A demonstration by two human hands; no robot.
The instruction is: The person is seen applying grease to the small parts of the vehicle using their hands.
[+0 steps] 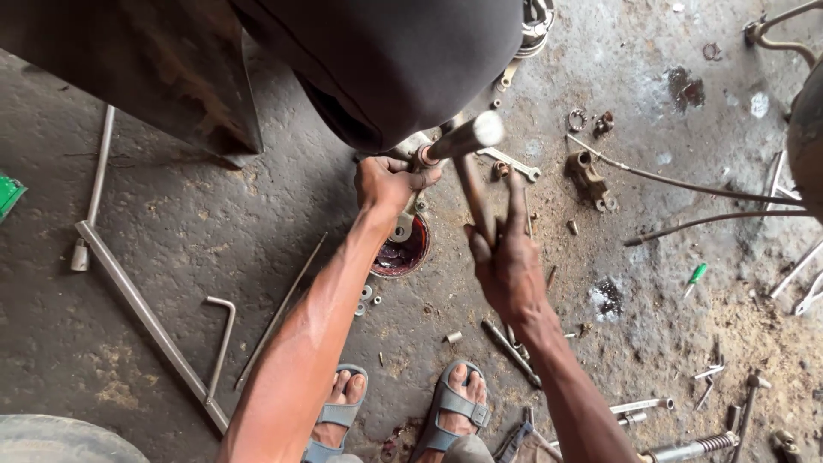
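Seen from above, on a stained grey concrete floor [214,214] of a workshop. Left hand [387,184] closed around a small metal fitting [422,157], just under the dark curved body of a large machine [386,60] near the far edge of the floor. Right hand [506,257] gripping a brown wooden handle [473,195], fingers wrapped about it, index finger stretched up beside it. Above that handle, a thick grey steel bar [463,137] with a round shiny end, pointing up towards the camera and touching the fitting in the left hand; cannot tell if handle and bar are one tool. Directly below the left wrist, a round dark bowl with red liquid [403,249], standing on the floor. Near it, a few small silver washers and nuts [367,298]. Beside the steel bar, a silver open-end spanner [513,161] lying flat. More to the right, a rusty metal bracket [590,178] and a long thin bent rod [686,184]. Towards the left edge, a long grey metal bar [146,317] with a bent hook rod [223,334] next to it. At the near edge, two feet in grey sandals [399,411], with a dark bolt [510,347] just beside the right foot. Small screwdriver with green handle [694,276] well apart, to the right.
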